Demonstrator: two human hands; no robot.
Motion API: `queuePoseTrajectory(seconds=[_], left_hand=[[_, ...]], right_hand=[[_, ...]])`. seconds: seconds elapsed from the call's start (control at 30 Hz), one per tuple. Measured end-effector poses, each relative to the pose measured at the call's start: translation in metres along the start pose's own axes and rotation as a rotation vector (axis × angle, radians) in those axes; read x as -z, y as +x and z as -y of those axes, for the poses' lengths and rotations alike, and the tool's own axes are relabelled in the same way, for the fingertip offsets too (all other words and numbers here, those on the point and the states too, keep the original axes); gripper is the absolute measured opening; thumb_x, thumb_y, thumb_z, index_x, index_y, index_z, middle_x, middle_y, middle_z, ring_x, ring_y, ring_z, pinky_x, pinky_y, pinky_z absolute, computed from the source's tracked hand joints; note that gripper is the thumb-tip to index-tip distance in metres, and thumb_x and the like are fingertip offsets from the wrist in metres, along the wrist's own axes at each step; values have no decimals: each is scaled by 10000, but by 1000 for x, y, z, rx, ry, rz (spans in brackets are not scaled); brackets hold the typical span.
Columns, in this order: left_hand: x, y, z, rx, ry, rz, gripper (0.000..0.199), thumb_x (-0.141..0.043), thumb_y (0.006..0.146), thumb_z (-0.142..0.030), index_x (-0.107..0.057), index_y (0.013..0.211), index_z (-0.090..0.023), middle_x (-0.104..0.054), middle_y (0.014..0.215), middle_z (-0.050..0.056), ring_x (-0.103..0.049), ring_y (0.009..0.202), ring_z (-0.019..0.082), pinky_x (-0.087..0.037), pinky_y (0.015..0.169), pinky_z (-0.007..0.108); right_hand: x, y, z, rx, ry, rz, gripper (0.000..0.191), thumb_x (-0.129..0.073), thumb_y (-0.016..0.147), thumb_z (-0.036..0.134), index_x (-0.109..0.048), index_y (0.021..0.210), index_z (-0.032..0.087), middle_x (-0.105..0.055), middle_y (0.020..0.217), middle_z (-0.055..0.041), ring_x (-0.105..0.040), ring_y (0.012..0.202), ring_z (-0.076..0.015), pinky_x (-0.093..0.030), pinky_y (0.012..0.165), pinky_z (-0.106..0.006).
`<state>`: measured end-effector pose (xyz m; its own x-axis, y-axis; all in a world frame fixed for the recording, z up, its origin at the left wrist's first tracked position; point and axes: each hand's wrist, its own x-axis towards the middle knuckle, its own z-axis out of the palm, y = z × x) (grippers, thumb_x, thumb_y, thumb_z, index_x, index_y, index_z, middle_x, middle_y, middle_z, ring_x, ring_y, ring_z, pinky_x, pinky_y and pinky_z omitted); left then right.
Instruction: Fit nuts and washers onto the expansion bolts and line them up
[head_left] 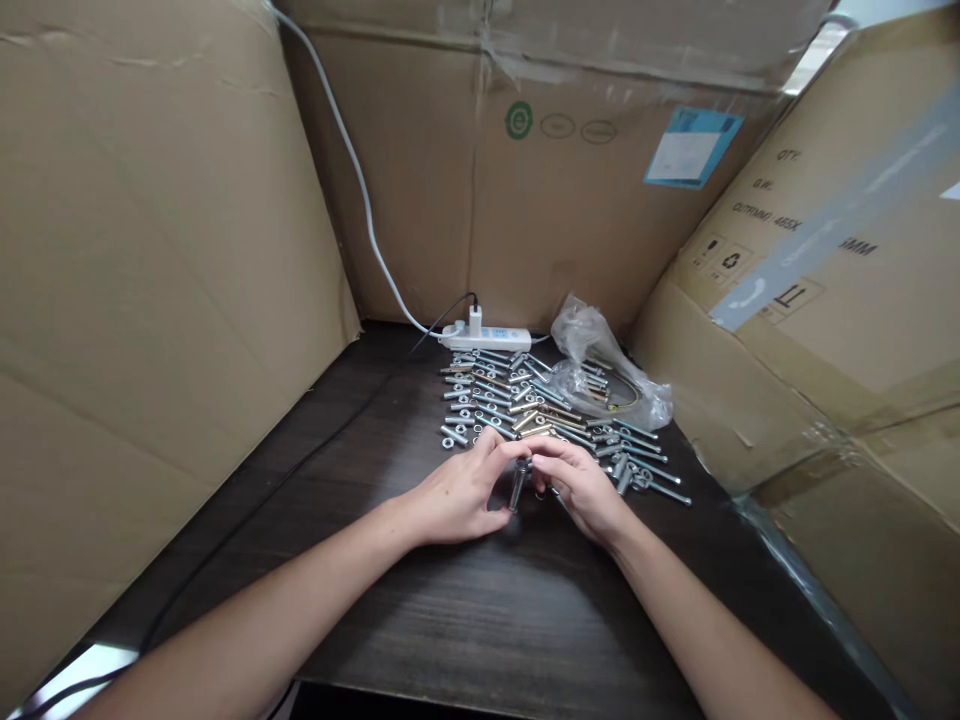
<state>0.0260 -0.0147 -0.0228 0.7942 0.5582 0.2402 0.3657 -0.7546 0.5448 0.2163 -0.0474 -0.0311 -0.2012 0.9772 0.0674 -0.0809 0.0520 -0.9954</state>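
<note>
Evidently, the left hand pinches a metal cylinder.

- I'm getting shiny metal on the cylinder and bolts.
- Low-sheen wood grain across the table.
- Crinkled, glossy plastic bag, far right.
- Smooth plastic power strip, far side.
- Matt cardboard left, glossy tape right.

Quantities: hands, two (one left hand, one right hand). Held metal cylinder: one. Power strip: one. Upright white adapter: one. Clear plastic bag: one. Blue-edged label: one. Tabletop: one. Cardboard walls: three. Metal bolts: dozens. Metal rings: more than ten. Exact totals of both are unreadable; pieces are small and overlap.
</note>
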Motion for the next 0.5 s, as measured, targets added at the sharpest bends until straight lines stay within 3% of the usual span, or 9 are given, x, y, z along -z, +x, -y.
queuePoseTrajectory(seconds=[0.2, 0.37, 0.5], left_hand=[[-2, 0, 2, 8, -40, -32, 684, -623, 700, -165, -299, 1287, -301, -389, 1060, 34, -522, 891, 187, -494, 792, 357], [-2, 1, 1, 2, -35, -16, 720, -618, 707, -169, -272, 1324, -306, -388, 1072, 37, -523, 867, 178, -495, 780, 351], [-2, 1, 3, 37, -29, -41, 693, -606, 702, -154, -302, 1302, -316, -390, 1042, 25, -521, 811, 161, -494, 751, 332]], right_hand=[[-2, 1, 1, 11, 51, -88, 158, -624, 784, 339, -585, 808, 188, -536, 825, 1, -451, 644, -106, -381, 570, -231], [-4, 0, 3, -10, 95, -54, 229, -521, 836, 349, -662, 906, 183, -612, 921, -51, -519, 763, -162, -414, 606, -264], [-2, 1, 4, 12, 89, -69, 233, -518, 828, 327, -693, 842, 173, -644, 945, -67, -540, 801, -183, -416, 600, -271]])
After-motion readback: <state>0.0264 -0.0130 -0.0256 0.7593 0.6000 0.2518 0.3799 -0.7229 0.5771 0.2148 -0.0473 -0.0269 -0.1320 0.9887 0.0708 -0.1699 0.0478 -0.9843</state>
